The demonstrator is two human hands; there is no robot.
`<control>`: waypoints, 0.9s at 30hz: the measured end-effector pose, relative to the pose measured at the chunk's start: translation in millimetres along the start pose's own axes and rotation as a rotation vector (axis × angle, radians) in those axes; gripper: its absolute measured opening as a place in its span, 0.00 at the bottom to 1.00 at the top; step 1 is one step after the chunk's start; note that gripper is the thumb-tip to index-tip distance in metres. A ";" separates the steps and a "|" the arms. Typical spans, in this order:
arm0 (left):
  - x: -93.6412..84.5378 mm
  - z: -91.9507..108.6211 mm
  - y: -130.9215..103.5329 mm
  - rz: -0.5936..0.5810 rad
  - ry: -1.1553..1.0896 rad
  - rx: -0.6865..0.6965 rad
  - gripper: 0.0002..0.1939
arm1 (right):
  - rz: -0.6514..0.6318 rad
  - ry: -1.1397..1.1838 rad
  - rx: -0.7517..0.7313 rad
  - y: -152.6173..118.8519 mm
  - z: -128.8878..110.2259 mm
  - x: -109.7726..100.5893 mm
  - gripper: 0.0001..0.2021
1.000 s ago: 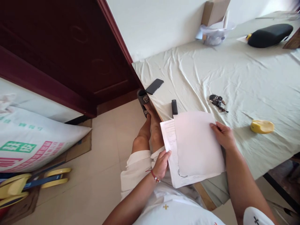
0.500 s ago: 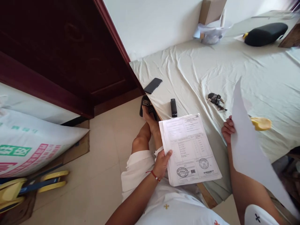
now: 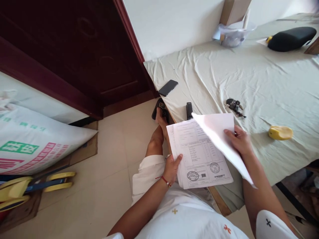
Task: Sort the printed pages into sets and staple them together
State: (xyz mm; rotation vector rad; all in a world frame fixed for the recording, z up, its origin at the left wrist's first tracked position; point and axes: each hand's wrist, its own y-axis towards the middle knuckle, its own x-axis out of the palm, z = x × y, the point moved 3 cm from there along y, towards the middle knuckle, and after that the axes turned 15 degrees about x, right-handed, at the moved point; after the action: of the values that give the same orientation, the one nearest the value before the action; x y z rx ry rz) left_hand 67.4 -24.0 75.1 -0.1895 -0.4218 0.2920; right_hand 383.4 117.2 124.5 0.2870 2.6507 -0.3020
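Note:
My left hand grips the left edge of a stack of printed papers, thumb on top, above my lap. The top page carries a table, two round stamps and a barcode. My right hand pinches a white sheet by its right side, with the thumb on the near face. That sheet is curled and covers the upper right of the stack; no print shows on the side facing me. Just beyond the papers is a black stapler-like object, partly hidden by the sheet.
A dark phone, a bunch of keys and a yellow piece of fruit or sponge lie on the cloth-covered table. Farther back are a clear plastic basin and a black cushion-like object. A large printed sack lies at left.
My right hand has brought the white sheet leftward from beside the stack to over its upper right part. My left hand keeps its hold on the papers. The view has shifted slightly.

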 end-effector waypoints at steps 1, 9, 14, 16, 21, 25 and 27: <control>0.2 -1.0 -0.1 -0.002 0.008 -0.001 0.33 | 0.001 -0.036 -0.017 0.5 0.3 1.4 0.16; 6.8 -9.0 0.2 -0.013 0.089 0.084 0.27 | -0.009 -0.256 -0.051 2.7 2.4 5.9 0.22; 11.7 -13.2 -0.9 -0.008 0.106 0.086 0.28 | -0.151 -0.199 0.023 1.9 6.0 11.8 0.17; 13.5 -13.5 -1.5 0.000 0.090 0.083 0.29 | -0.208 -0.161 0.051 1.6 9.8 13.9 0.19; 15.0 -11.9 -3.3 0.037 -0.020 0.049 0.30 | -0.219 -0.082 0.018 0.1 12.4 14.9 0.20; 12.0 -12.0 -4.9 0.038 -0.010 0.055 0.28 | -0.152 -0.116 -0.045 -3.1 1.2 13.2 0.20; 9.7 -13.3 -5.4 0.042 0.010 0.053 0.29 | -0.122 -0.125 -0.045 -4.4 -3.6 11.7 0.20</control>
State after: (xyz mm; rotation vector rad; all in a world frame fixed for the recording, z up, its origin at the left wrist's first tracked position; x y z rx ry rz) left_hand 82.9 -27.6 68.1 -0.1480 -0.4003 0.3426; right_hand 370.5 115.7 123.0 0.0884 2.5520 -0.2886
